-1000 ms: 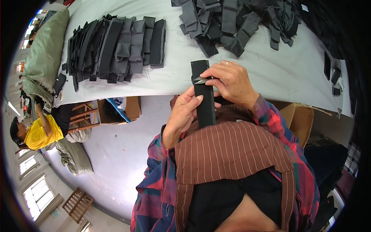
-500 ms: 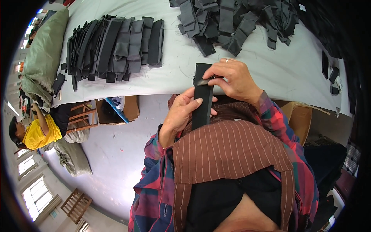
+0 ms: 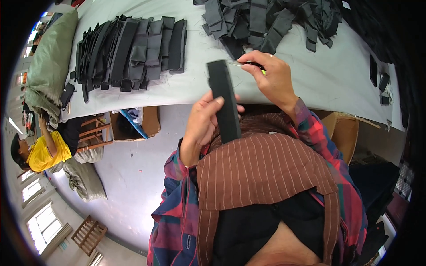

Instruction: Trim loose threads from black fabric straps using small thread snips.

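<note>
A long black fabric strip [image 3: 224,84] is held up at the table's near edge by my left hand [image 3: 205,119], thumb on its face and fingers behind it. The strip's lower end is against my brown striped apron [image 3: 266,173]. To the right of the strip's top, my right hand [image 3: 274,79] is closed around small thread snips [image 3: 254,65], with a thin silver tip, a black handle and a yellow-green spot. The tip points left, close beside the strip; whether it touches is unclear. Much of the snips is hidden by my fingers.
On the white-covered table [image 3: 195,88] are a row of black strips [image 3: 126,53] at left and a loose heap of black pieces [image 3: 257,22] at the far side. Cardboard boxes [image 3: 153,124] stand below. A person in yellow [image 3: 46,150] is at left, near a green sack [image 3: 51,62].
My right hand has moved up and away from the strip, bringing the snips off its face. My left hand has shifted slightly left, and the strip now leans left at its top.
</note>
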### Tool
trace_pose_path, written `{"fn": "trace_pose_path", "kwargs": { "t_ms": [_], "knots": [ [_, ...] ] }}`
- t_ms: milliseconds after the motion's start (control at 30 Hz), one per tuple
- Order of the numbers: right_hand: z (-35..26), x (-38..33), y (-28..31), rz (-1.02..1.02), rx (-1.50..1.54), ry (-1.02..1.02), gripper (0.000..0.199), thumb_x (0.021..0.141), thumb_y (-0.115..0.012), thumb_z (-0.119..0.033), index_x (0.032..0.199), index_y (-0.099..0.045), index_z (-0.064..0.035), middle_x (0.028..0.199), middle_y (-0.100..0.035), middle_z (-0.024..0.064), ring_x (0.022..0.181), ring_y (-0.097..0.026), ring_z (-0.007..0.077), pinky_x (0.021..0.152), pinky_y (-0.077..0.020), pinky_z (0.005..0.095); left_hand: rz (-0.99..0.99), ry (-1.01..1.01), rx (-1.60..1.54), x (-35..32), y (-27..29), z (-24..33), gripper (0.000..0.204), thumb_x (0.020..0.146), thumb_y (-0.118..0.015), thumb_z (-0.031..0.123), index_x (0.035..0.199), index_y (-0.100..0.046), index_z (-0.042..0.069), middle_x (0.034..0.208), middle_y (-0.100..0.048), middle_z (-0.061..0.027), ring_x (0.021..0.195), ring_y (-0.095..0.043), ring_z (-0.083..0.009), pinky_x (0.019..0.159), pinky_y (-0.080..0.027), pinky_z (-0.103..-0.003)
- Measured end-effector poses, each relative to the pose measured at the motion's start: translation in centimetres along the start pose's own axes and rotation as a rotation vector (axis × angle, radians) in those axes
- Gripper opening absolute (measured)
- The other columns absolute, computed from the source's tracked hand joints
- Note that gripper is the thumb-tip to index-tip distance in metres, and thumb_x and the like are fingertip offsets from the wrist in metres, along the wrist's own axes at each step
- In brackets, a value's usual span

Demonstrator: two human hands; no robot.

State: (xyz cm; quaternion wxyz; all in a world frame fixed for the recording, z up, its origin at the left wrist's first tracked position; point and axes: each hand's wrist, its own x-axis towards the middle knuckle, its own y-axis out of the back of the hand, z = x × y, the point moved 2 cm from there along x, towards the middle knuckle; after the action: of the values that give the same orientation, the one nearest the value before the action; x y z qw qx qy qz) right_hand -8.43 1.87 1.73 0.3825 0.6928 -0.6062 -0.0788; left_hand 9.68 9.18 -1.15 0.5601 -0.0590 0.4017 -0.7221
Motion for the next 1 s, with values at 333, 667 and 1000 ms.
{"fn": "trace_pose_path", "kwargs": {
  "t_ms": [333,667,1000],
  "knots": [
    [-2.3,-3.9,-0.1,-0.246,0.237,0.048,0.016,0.077,-0.069,-0.012,0.092,-0.065,-0.0077,0.083,-0.066,0.0064,0.07,-0.062,0.0232,0.062,-0.0481,0.0324,0.136,-0.252,-0.247,0.9,1.2,1.8,0.038,0.098,-0.042,0.02,0.13,-0.041,-0.001,0.13,-0.049,-0.0182,0.118,-0.051,-0.0333,0.098,-0.045,-0.044],
    [-3.0,-3.7,-1.4,-0.08,0.039,0.134,0.018,0.073,-0.07,-0.009,0.091,-0.065,-0.009,0.077,-0.063,0.0056,0.067,-0.059,0.0244,0.06,-0.0448,0.0339,0.041,-0.238,-0.222,1.2,0.3,1.7,0.045,0.098,-0.041,0.02,0.138,-0.03,0.002,0.138,-0.042,-0.0182,0.12,-0.05,-0.0374,0.097,-0.047,-0.045],
    [-2.2,-2.9,-1.3,-0.116,-0.014,0.209,0.014,0.073,-0.071,-0.014,0.086,-0.065,-0.0113,0.079,-0.065,0.0019,0.068,-0.059,0.0223,0.061,-0.044,0.0341,0.056,-0.221,-0.168,1.1,0.3,1.6,0.041,0.097,-0.041,0.013,0.135,-0.033,-0.001,0.135,-0.045,-0.02,0.115,-0.055,-0.0369,0.092,-0.051,-0.044]
  ]
}}
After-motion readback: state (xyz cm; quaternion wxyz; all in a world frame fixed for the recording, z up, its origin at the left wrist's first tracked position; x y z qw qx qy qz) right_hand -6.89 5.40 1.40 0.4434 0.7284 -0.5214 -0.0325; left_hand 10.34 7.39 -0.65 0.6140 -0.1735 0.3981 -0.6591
